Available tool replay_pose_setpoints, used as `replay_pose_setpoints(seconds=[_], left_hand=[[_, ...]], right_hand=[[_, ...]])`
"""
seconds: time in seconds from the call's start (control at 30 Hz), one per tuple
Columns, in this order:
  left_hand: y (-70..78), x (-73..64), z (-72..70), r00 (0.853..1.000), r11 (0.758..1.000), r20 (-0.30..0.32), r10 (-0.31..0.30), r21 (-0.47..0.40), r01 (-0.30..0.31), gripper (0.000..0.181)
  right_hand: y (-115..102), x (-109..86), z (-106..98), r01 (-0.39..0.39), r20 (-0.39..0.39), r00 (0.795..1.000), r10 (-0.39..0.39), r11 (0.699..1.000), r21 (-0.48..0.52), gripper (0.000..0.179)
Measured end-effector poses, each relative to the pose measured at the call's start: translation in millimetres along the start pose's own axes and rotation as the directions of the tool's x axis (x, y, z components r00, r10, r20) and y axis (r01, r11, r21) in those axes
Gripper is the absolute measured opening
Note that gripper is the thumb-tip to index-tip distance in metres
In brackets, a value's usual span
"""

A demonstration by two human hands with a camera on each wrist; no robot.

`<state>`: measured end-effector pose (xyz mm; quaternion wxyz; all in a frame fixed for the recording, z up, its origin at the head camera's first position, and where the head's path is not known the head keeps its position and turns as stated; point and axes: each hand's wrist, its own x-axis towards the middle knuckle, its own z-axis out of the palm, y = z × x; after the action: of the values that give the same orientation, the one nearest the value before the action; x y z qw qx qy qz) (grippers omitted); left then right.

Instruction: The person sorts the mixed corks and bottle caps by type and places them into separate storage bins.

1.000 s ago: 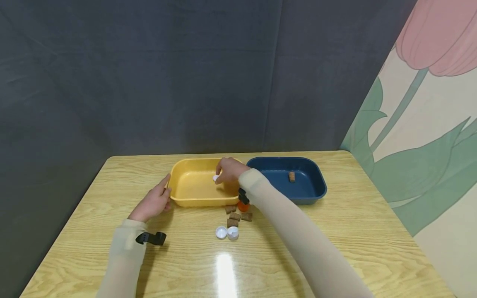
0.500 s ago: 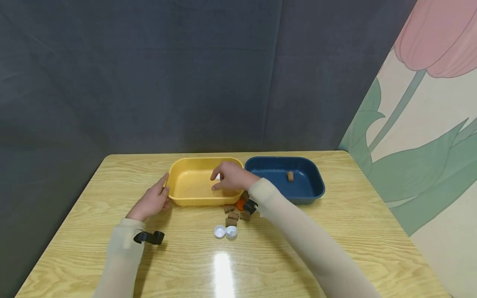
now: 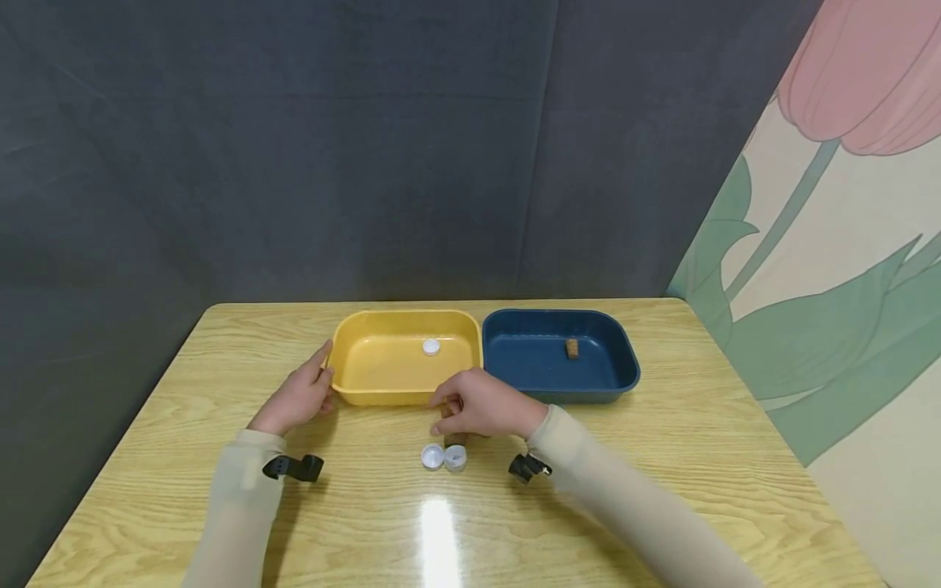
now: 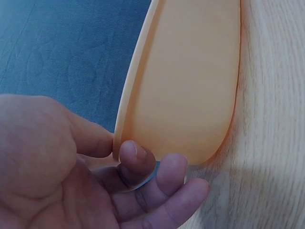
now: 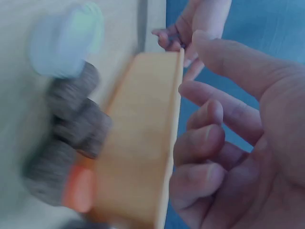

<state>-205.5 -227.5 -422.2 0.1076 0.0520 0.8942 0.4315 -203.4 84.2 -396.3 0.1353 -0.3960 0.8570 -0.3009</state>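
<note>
My left hand (image 3: pixel 296 398) holds the left end of the yellow bin (image 3: pixel 390 398), thumb and index finger at its rim (image 4: pixel 126 105). Over the table just in front of that bin hovers my right hand (image 3: pixel 488 404), fingers loosely bent and holding nothing. Below it, several brown corks (image 5: pixel 50 171) and an orange bottle cap (image 5: pixel 79 188) appear blurred in the right wrist view; the hand hides most of them in the head view. Two white bottle caps (image 3: pixel 432 456) lie nearer me, side by side. Another white cap (image 3: pixel 431 347) sits inside the yellow bin.
Right beside the yellow bin stands a dark blue bin (image 3: pixel 529 394), with one cork (image 3: pixel 572 349) in it. Both stand near the back edge of the wooden table (image 3: pixel 698 457). A dark curtain (image 3: pixel 367 155) hangs behind, and a flower-painted wall (image 3: pixel 845 327) is at the right.
My right hand has let go of the white cap in the yellow bin, then come back toward me and slightly right, over the corks. The left hand stays at the bin.
</note>
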Motion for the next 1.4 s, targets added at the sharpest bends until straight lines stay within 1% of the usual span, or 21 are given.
replay_pose_setpoints(seconds=[0.1, 0.17, 0.33, 0.43, 0.5, 0.67, 0.8, 0.93, 1.07, 1.23, 1.4], left_hand=[[0.4, 0.1, 0.3, 1.0, 1.0, 0.002, -0.002, -0.009, 0.002, 0.058], [0.7, 0.0, 0.3, 1.0, 1.0, 0.004, -0.004, -0.009, 0.004, 0.058], [0.8, -0.8, -0.2, 1.0, 1.0, 0.006, 0.003, -0.015, -0.003, 0.058], [0.6, -1.2, -0.2, 1.0, 1.0, 0.007, 0.008, -0.021, -0.008, 0.058], [0.1, -0.9, -0.2, 1.0, 1.0, 0.004, 0.009, -0.018, -0.009, 0.058], [-1.4, 0.3, 0.0, 1.0, 1.0, 0.0, 0.003, -0.013, -0.003, 0.058], [-1.3, 0.2, -0.2, 1.0, 1.0, 0.001, 0.002, -0.014, -0.002, 0.058], [-0.3, -0.2, -0.5, 1.0, 1.0, 0.002, 0.005, -0.011, -0.005, 0.058], [1.0, -0.3, -0.3, 1.0, 1.0, 0.005, 0.009, -0.006, -0.009, 0.058], [0.3, 0.9, -0.4, 1.0, 1.0, 0.003, -0.001, -0.002, 0.001, 0.058], [-0.8, 1.2, -0.5, 1.0, 1.0, 0.005, 0.003, -0.006, -0.003, 0.058]], right_hand=[[4, -12.3, 9, -0.001, -0.027, 1.0, 0.001, 1.0, -0.018, 0.019], [6, -20.2, 15, -0.019, -0.047, 0.999, 0.018, 0.999, -0.034, 0.017], [11, -36.1, 27, -0.123, -0.097, 0.988, 0.116, 0.99, -0.066, 0.023], [14, -41.6, 33, -0.17, -0.121, 0.979, 0.162, 0.984, -0.058, 0.026], [16, -43.9, 37, -0.188, -0.133, 0.975, 0.178, 0.98, -0.066, 0.026], [22, -47.2, 44, -0.222, -0.14, 0.967, 0.214, 0.974, -0.048, 0.025], [25, -48.7, 49, -0.214, -0.128, 0.969, 0.213, 0.977, 0.003, 0.022], [27, -48.9, 52, -0.186, -0.142, 0.971, 0.191, 0.982, 0.044, 0.024], [28, -48.5, 55, -0.17, -0.157, 0.971, 0.178, 0.984, 0.06, 0.025], [27, -48.2, 56, -0.162, -0.162, 0.971, 0.175, 0.983, 0.089, 0.019], [26, -48.1, 58, -0.159, -0.172, 0.97, 0.174, 0.983, 0.094, 0.022]])
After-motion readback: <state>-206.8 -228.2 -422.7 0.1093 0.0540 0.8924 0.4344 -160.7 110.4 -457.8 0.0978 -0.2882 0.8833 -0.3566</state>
